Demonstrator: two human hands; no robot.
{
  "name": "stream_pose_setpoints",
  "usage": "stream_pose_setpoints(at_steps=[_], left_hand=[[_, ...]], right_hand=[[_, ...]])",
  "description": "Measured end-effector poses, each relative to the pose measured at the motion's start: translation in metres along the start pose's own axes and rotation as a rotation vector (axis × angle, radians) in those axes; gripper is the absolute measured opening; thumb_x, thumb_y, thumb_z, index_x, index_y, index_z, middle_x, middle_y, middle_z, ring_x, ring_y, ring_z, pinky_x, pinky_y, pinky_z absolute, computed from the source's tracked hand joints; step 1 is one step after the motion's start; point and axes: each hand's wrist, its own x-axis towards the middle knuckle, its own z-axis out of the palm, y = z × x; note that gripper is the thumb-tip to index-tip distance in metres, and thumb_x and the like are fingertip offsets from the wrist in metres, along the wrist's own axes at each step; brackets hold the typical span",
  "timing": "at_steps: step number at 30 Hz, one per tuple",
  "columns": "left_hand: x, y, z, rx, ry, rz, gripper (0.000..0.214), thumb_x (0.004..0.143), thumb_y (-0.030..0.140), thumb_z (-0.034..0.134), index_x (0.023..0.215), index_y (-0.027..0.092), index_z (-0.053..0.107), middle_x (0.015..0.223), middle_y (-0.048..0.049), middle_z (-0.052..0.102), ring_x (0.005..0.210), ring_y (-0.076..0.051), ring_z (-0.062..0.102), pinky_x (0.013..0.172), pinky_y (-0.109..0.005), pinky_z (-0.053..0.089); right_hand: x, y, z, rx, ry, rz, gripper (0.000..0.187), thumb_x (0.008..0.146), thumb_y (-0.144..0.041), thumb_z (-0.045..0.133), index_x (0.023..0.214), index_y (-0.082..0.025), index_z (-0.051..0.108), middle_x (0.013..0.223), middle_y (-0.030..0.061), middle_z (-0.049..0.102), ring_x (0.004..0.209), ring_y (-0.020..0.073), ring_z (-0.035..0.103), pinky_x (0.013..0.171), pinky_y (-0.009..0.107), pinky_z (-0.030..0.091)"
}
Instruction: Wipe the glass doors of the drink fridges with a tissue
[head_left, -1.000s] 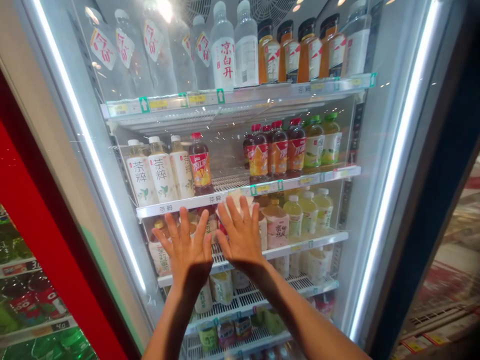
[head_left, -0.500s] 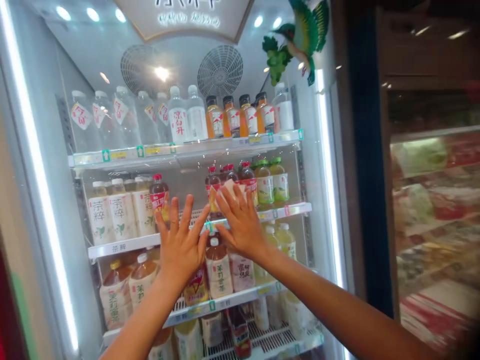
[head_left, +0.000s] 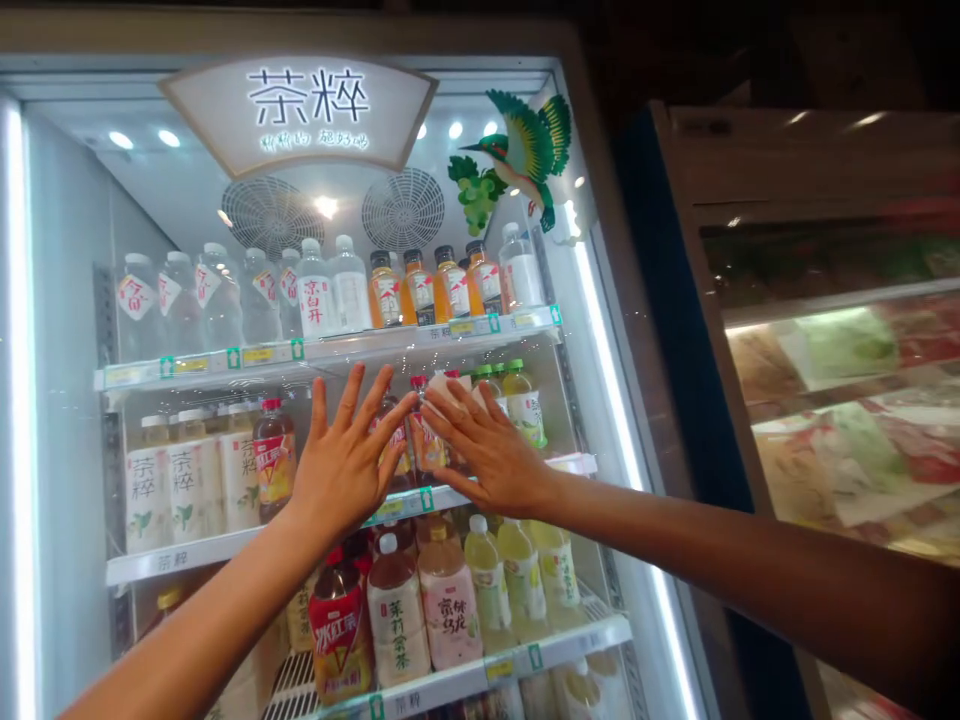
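My left hand (head_left: pixel 351 455) is stretched out with its fingers spread, in front of a drinks cooler's glass door. Beside it, my right hand (head_left: pixel 487 450) lies flat with its fingers apart, angled to the left. A pale patch (head_left: pixel 450 382) shows behind the right fingertips; whether it is a cloth or a reflection I cannot tell. Behind the hands, the middle shelf (head_left: pixel 150 565) bears white-labelled tea bottles (head_left: pixel 187 480), a red-labelled bottle (head_left: pixel 274 455) and green-capped bottles (head_left: pixel 529 405). The hands partly hide the red-labelled bottles (head_left: pixel 427 440) there.
Clear bottles (head_left: pixel 217 295) and orange drinks (head_left: pixel 454 290) line the top shelf. A lit sign (head_left: pixel 307 112) and a bird decal (head_left: pixel 529 150) are above. More bottles (head_left: pixel 397 610) stand below. On the right is another cooler with packed goods (head_left: pixel 840 350).
The camera view has tilted up and shifted right, so the whole sign now shows and the shelves appear lower and further left. Both hands stay spread before the cooler, the right more slanted.
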Motion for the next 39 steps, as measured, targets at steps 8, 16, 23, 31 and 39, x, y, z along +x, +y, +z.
stream_pose_setpoints(at_steps=[8, 16, 23, 31, 39], left_hand=[[0.029, -0.013, 0.01, -0.028, -0.028, -0.028, 0.064, 0.102, 0.052, 0.044, 0.161, 0.034, 0.029, 0.174, -0.0046, 0.017, 0.162, -0.031, 0.002, 0.128, -0.068, 0.003], [0.026, -0.048, 0.003, -0.005, -0.006, -0.093, 0.062, 0.104, 0.049, 0.038, 0.163, 0.036, 0.024, 0.175, -0.0041, 0.012, 0.162, -0.029, -0.003, 0.128, -0.064, -0.004], [-0.004, -0.087, -0.005, 0.022, -0.016, -0.11, 0.067, 0.104, 0.046, 0.04, 0.164, 0.041, 0.01, 0.176, -0.0013, 0.005, 0.162, -0.031, -0.004, 0.128, -0.065, -0.005], [-0.121, -0.051, -0.014, -0.044, -0.047, -0.197, 0.073, 0.102, 0.042, 0.047, 0.165, 0.036, 0.011, 0.176, 0.0016, -0.004, 0.162, -0.031, -0.008, 0.129, -0.06, -0.01], [-0.229, -0.024, -0.013, -0.14, -0.094, -0.305, 0.084, 0.096, 0.037, 0.06, 0.165, 0.038, 0.013, 0.175, 0.0038, -0.01, 0.161, -0.026, -0.017, 0.128, -0.058, -0.016]], right_hand=[[0.013, 0.032, -0.006, -0.004, 0.046, -0.04, 0.086, 0.104, -0.055, 0.042, 0.166, -0.019, -0.004, 0.174, 0.0104, 0.016, 0.162, 0.0291, -0.001, 0.131, 0.06, 0.014], [0.063, 0.045, -0.01, -0.031, 0.066, 0.044, 0.09, 0.102, -0.06, 0.042, 0.165, -0.024, -0.011, 0.175, 0.0077, 0.009, 0.162, 0.0304, -0.002, 0.131, 0.063, 0.009], [0.091, 0.017, -0.005, 0.001, 0.024, -0.197, 0.087, 0.102, -0.065, 0.037, 0.166, -0.017, 0.001, 0.174, 0.0099, 0.018, 0.162, 0.0279, 0.005, 0.132, 0.056, 0.01], [0.009, -0.101, 0.032, 0.07, -0.029, -0.229, 0.089, 0.098, -0.075, 0.032, 0.16, -0.012, 0.037, 0.17, 0.006, 0.031, 0.162, 0.0271, 0.009, 0.132, 0.05, 0.021], [-0.008, -0.21, 0.055, 0.085, -0.028, 0.174, 0.084, 0.098, -0.07, 0.043, 0.157, -0.01, 0.041, 0.169, 0.0086, 0.032, 0.162, 0.0308, 0.003, 0.133, 0.058, 0.007]])
